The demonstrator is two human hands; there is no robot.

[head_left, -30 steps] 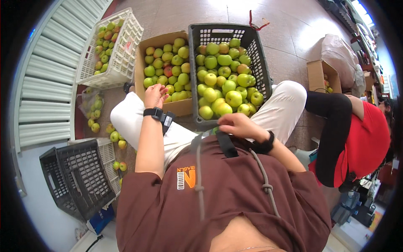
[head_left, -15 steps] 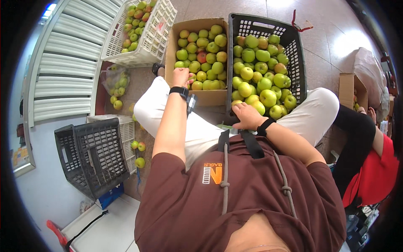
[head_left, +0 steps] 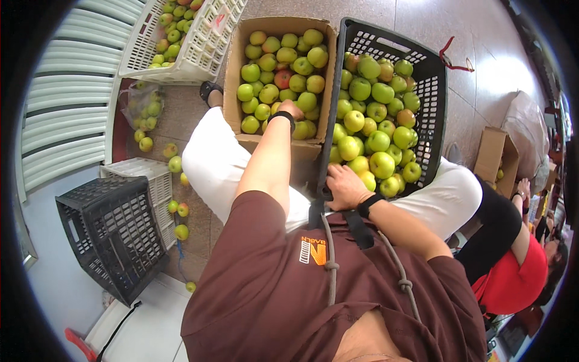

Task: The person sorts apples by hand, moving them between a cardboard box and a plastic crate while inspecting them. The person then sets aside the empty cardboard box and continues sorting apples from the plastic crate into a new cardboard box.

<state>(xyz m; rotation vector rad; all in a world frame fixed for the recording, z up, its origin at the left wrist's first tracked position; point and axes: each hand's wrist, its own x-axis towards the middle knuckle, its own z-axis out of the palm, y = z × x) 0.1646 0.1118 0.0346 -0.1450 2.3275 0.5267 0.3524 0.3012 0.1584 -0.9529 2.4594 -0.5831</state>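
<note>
My left hand point(head_left: 291, 110) reaches into a cardboard box point(head_left: 232, 90) of green apples point(head_left: 269, 93), some blushed red. It is down among the apples at the box's near side, and its fingers are mostly hidden. To the right of the box stands a black plastic crate point(head_left: 435, 102), holding more green apples point(head_left: 378, 141). My right hand point(head_left: 346, 186) is at this crate's near left corner, fingers curled over the rim close to the nearest apples. Both wrists wear black bands.
A white crate point(head_left: 205, 51) of apples stands far left, near a clear bag of apples point(head_left: 145, 111). Loose apples point(head_left: 175, 164) lie on the floor beside a tipped black crate point(head_left: 114, 235). A person in red point(head_left: 512, 277) sits at the right, near another cardboard box point(head_left: 496, 158).
My left hand has moved right and deeper among the apples in the cardboard box. My right hand has shifted slightly left and nearer, at the crate's corner. The view has shifted a little.
</note>
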